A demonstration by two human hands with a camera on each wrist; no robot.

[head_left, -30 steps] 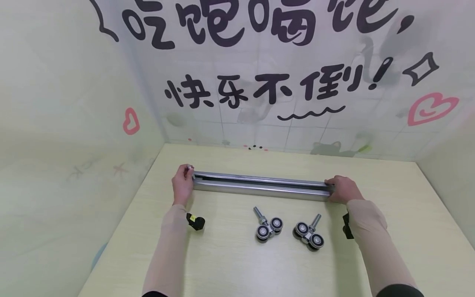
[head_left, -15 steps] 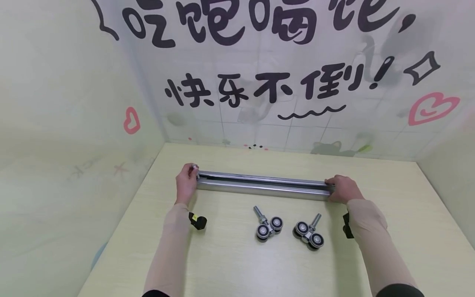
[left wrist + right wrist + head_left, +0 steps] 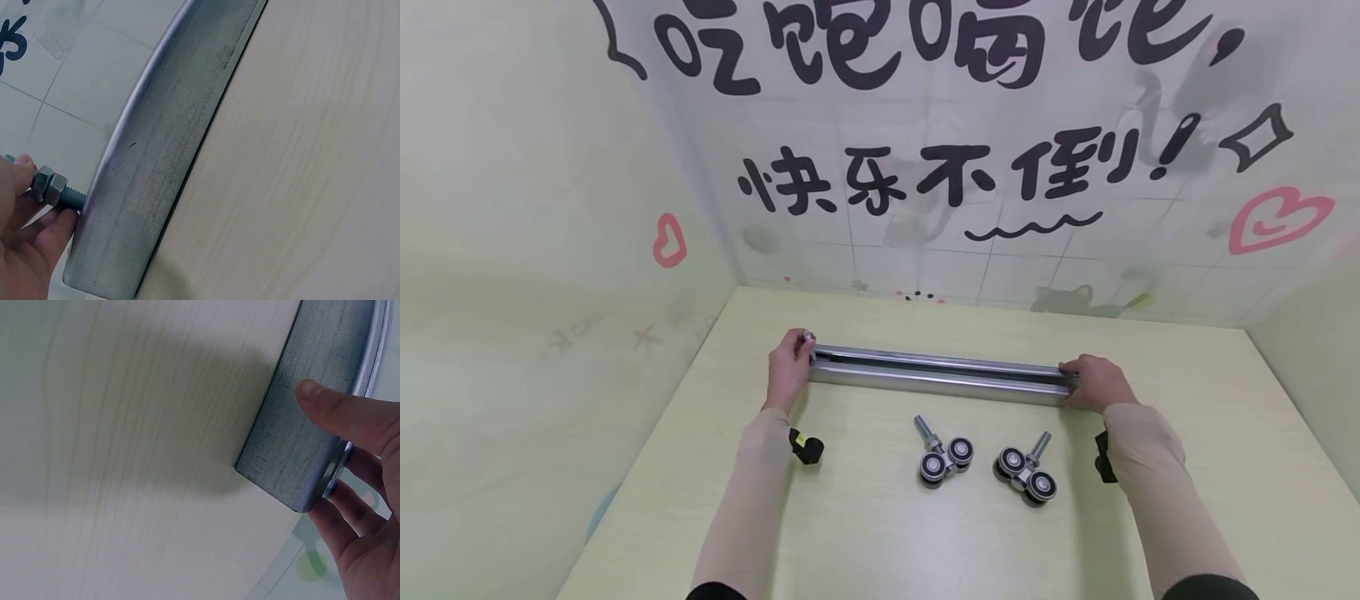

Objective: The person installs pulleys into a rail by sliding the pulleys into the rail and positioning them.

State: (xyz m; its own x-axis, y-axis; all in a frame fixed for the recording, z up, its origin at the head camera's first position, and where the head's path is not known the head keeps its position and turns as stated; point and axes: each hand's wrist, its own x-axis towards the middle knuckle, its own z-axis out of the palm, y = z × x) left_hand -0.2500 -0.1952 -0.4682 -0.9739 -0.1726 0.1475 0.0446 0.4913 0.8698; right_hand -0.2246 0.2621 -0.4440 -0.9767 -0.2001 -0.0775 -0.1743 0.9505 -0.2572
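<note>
A grey metal slotted rail (image 3: 925,379) lies across the table, its open slot facing up. My left hand (image 3: 786,367) is at its left end, pinching a threaded bolt (image 3: 74,197) with hex nuts (image 3: 49,185) that sticks out of the slot side. Whatever the bolt joins inside the rail is hidden. At the other end my right hand (image 3: 1097,383) grips the rail, thumb (image 3: 325,403) on the near face and fingers round the far side. Two roller trolleys, a left one (image 3: 946,461) and a right one (image 3: 1026,479), lie on the table in front, each with wheels and a bolt.
The pale wood-grain table (image 3: 880,533) meets a back wall (image 3: 917,267) printed with black characters. Side walls (image 3: 550,333) stand to the left and right. Black wrist cameras (image 3: 807,448) hang beneath both forearms.
My left hand has moved a little to the right with the bolt, and the visible stretch of rail between my hands is shorter. The right hand and both loose trolleys stay put.
</note>
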